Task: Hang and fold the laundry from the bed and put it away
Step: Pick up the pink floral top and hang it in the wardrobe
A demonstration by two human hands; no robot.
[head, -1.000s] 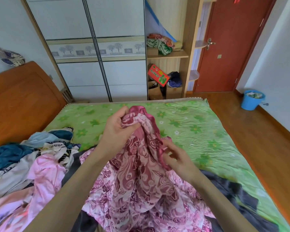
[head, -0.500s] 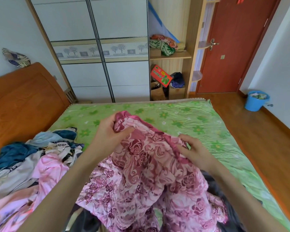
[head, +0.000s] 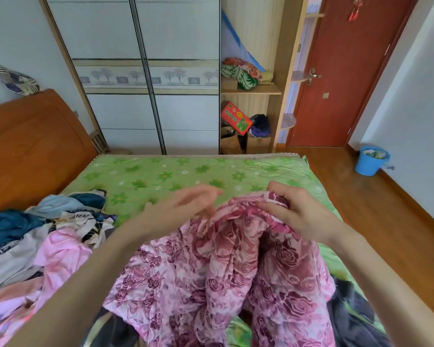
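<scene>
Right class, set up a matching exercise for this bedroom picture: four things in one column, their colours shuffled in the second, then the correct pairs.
Things:
1. bucket
2. door
3. bedsheet
4. garment in the right hand

Colours:
A. green
B. pink with dark roses
C. blue
D. red-brown

Pairs: 1-C, 2-D, 3-A, 4-B

Your left hand (head: 183, 209) is motion-blurred; its grip can't be told. The garment (head: 223, 279) runs off the bottom edge.
</scene>
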